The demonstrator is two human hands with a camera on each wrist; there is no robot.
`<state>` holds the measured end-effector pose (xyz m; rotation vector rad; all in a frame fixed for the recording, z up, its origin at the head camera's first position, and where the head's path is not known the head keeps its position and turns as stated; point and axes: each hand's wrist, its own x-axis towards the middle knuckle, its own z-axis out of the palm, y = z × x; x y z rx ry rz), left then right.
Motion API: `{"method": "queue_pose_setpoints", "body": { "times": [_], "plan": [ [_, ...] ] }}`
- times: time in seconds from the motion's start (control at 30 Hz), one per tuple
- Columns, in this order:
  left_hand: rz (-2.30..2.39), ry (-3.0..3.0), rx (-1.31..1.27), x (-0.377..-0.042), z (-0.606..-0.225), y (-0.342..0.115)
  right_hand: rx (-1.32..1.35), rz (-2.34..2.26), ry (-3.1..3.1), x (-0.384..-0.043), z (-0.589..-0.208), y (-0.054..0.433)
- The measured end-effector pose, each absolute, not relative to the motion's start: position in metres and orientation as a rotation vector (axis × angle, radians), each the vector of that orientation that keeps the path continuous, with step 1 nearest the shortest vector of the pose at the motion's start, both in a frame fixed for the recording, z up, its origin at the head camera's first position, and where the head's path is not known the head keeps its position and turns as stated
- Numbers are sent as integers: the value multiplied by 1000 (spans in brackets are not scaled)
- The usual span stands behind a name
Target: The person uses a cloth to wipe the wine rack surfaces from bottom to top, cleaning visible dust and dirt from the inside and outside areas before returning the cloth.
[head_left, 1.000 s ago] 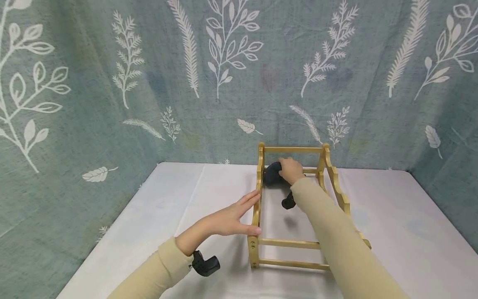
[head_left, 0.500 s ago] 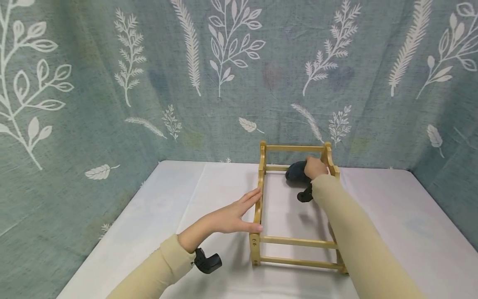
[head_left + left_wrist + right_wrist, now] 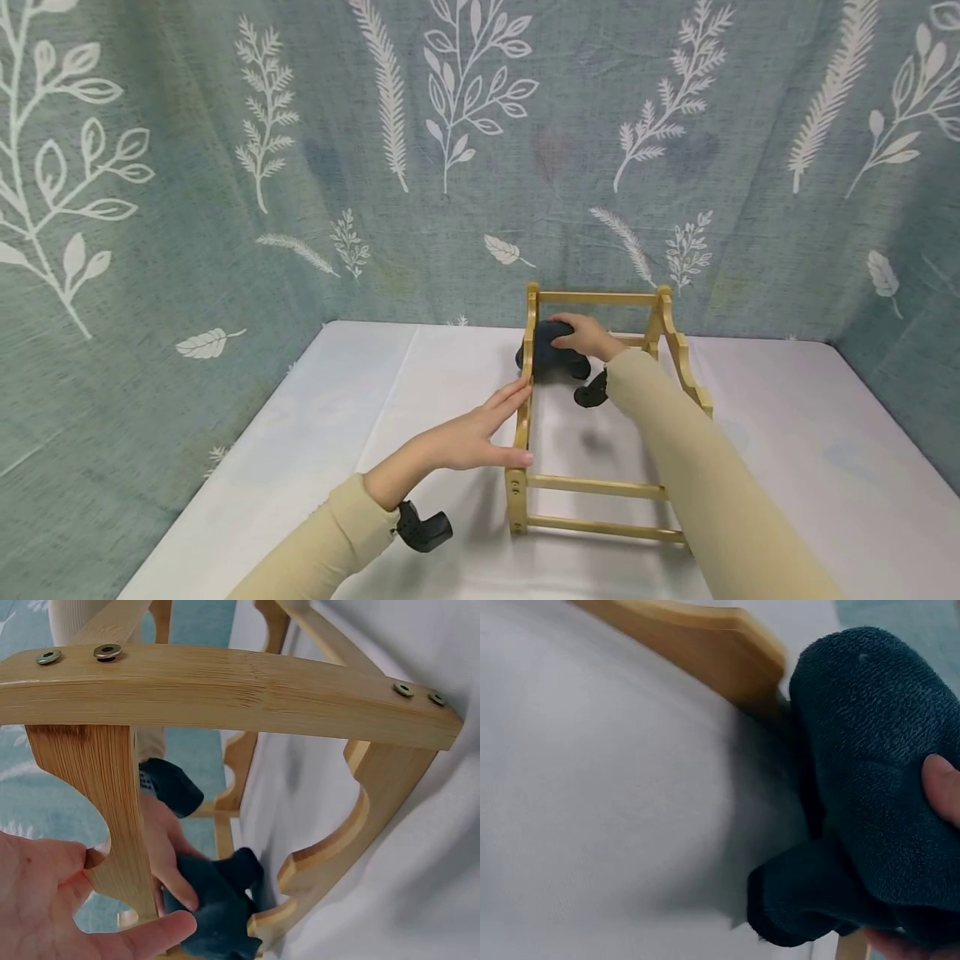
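Observation:
A light wooden rack (image 3: 596, 482) with scalloped side boards stands on the white table. My left hand (image 3: 468, 437) rests on its left side board, fingers straight and thumb spread toward the near end. In the left wrist view, the thumb (image 3: 52, 859) lies at a notch and another finger crosses the board's face. At the far left of the rack, my right hand (image 3: 588, 335) grips a bunched dark teal towel (image 3: 551, 346). The towel (image 3: 877, 750) has a fuzzy weave and laps against the left side board; one bunched end hangs inside the rack.
White cloth covers the table (image 3: 420, 367) around the rack. Behind and to both sides hangs a blue-green curtain (image 3: 420, 208) with white leaf prints. Black wrist cameras (image 3: 425, 529) sit under both forearms.
My right hand took the towel rightward to the rack's far right corner, then brought it back left onto the left side board. My left hand stays on the rack.

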<state>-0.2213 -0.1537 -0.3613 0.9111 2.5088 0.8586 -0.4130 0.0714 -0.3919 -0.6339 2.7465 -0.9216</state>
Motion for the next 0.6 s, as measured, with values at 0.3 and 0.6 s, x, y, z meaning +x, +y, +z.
{"method": "queue_pose_setpoints", "body": {
  "times": [0.3, 0.6],
  "plan": [
    [838, 2535, 916, -220, -362, -153, -584, -752, 2877, -412, -393, 94],
    [814, 2569, 916, -219, -361, -154, -277, -392, 3080, -407, -392, 125]
  ]
}}
